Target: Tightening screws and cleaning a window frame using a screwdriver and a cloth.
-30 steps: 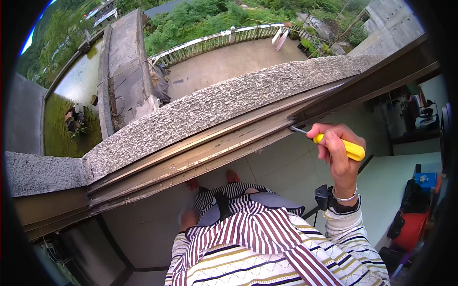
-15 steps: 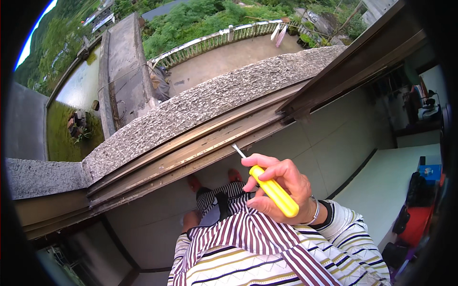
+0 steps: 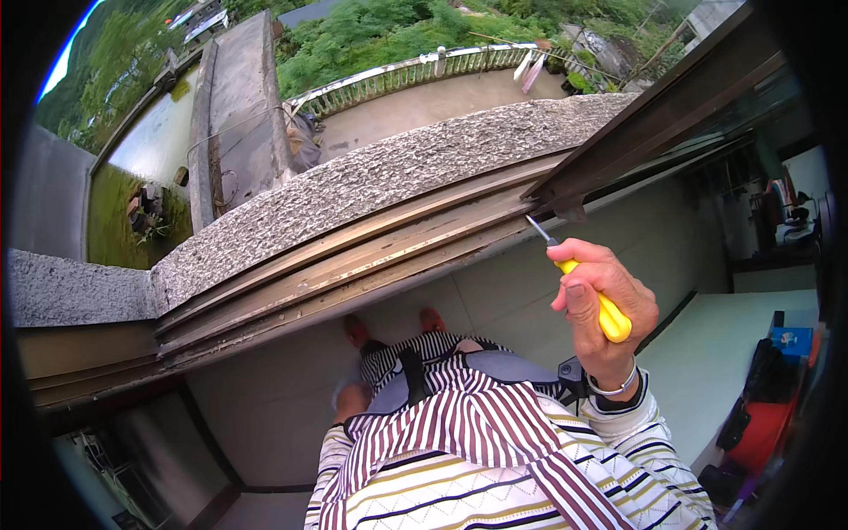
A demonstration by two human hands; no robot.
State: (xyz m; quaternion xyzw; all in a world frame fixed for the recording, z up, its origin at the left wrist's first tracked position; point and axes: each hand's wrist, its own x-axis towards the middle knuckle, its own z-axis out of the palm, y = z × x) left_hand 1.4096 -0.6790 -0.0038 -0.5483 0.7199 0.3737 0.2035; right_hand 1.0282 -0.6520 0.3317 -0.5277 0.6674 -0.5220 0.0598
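Observation:
My right hand [image 3: 623, 291] is closed round a screwdriver [image 3: 613, 320] with a yellow handle and a thin metal shaft. The shaft slants up and left, its tip at the inner edge of the brown window track [image 3: 371, 256], close to the lower corner of the dark window sash [image 3: 654, 119]. Whether the tip touches the metal cannot be made out. Dirt and worn patches mark the rails of the track. Low beside my striped apron [image 3: 477, 411] is my left hand [image 3: 355, 399], its fingers hidden from view.
Beyond the track runs a rough concrete sill [image 3: 389, 168], with a drop to a terrace [image 3: 424, 110] and a balustrade. Indoors, a pale surface [image 3: 724, 353] lies to the right, beside a red item [image 3: 767, 433] and a blue box [image 3: 791, 340]. My feet [image 3: 431, 320] are on the tiled floor.
My right hand has moved right and up with the screwdriver, taking its tip along the track from the middle toward the sash corner. My left hand stays low at my side.

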